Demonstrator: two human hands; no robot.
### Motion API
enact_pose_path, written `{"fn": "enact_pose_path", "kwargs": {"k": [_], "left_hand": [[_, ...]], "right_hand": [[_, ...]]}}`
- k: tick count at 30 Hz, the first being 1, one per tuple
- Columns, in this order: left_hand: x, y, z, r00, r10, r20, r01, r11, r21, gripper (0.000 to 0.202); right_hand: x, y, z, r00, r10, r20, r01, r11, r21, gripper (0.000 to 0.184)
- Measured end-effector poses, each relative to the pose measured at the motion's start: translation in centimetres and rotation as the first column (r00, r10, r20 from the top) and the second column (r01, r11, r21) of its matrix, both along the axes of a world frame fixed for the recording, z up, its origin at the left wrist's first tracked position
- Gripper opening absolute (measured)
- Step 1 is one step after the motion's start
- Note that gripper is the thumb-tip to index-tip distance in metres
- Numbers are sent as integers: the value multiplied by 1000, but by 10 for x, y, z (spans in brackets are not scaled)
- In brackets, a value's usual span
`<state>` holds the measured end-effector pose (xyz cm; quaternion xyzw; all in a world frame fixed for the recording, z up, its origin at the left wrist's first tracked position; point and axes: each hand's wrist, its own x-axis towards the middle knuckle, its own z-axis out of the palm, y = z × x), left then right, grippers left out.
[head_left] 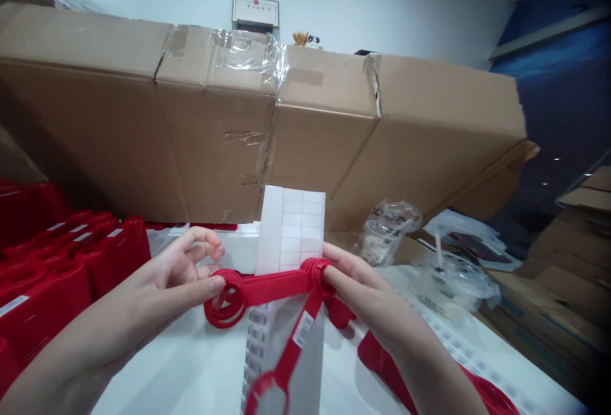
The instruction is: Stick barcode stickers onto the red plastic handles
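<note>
Left grip (179,272) closed on red plastic strap (272,291), right grip (358,284) closed on its stacked end

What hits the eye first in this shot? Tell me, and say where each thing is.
A large taped cardboard carton fills the upper view. Below it, at the centre, the left hand and right hand grip red plastic ring-ended bars, which cross a white label sheet. Along the lower left, a bank of red plastic pieces with white labels stands out.
</note>
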<state>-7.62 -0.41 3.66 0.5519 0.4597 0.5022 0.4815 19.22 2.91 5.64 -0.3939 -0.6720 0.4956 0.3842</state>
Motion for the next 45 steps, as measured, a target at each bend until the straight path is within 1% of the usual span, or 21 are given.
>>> {"fn": "enact_pose_path", "kwargs": {"k": [4,7,9,11,13,15,16,17,18,19,21,22,24,28,31,33,37,40,42,43,45], "left_hand": [[-3,-2,6,1000,8,-13,-8,1000,15,43],[3,0,6,999,37,22,-39,996,82,36],[12,2,2,989,146,-2,-143,975,169,33],[22,3,-3,940,327,-99,-287,913,289,31],[32,2,-9,835,505,-219,-396,828,397,35],[41,-1,-15,718,637,-279,-461,736,495,40],[45,-2,-19,688,665,-291,-459,709,535,40],[49,-4,-22,686,659,-308,-432,709,557,38],[54,-5,-26,711,615,-341,-378,744,551,34],[59,-5,-30,759,525,-384,-299,806,511,29],[69,-5,-38,864,259,-432,-111,935,338,21],[74,-3,-41,902,136,-411,-29,966,256,20],[82,0,-47,951,-5,-308,64,981,182,17],[88,7,-51,993,-87,-82,97,987,132,16],[89,9,-49,987,-143,80,137,988,71,23],[88,9,-48,978,-161,133,156,987,44,26],[87,12,-48,984,-137,111,131,990,59,25],[86,15,-54,998,-55,-21,57,987,150,19],[88,15,-61,982,91,-163,-30,939,343,10],[90,13,-65,959,168,-229,-36,873,487,10],[95,7,-72,912,284,-296,32,669,743,22]], "right_hand": [[0,-2,-3,998,-27,64,23,998,50,23],[-5,-7,-9,976,-171,134,148,975,165,25],[-11,-10,-13,947,-268,175,221,942,251,28],[-14,-11,-16,933,-303,192,235,922,308,29],[-15,-8,-17,935,-307,177,234,911,341,28],[-12,-5,-16,930,-342,136,276,891,360,27],[-11,-3,-16,923,-369,111,307,878,367,27],[-9,-1,-15,914,-397,84,341,864,371,26],[-8,0,-14,906,-420,55,372,852,370,26],[-7,0,-13,901,-434,27,395,843,366,26],[-6,0,-12,893,-451,-17,424,827,369,25],[-6,-1,-12,889,-457,-33,435,818,376,25],[-7,-2,-13,886,-460,-53,442,806,392,25],[-10,-2,-16,888,-456,-60,436,792,427,24],[-11,-3,-18,885,-461,-62,437,777,454,25],[-11,-4,-18,884,-464,-55,432,768,473,25],[-12,-6,-20,876,-482,-29,422,735,531,27],[-13,-4,-22,864,-504,-13,411,688,598,26],[-13,-1,-24,846,-533,4,405,648,645,24],[-12,1,-25,834,-552,12,407,629,663,23],[-9,7,-26,811,-585,28,413,605,680,23]]}}
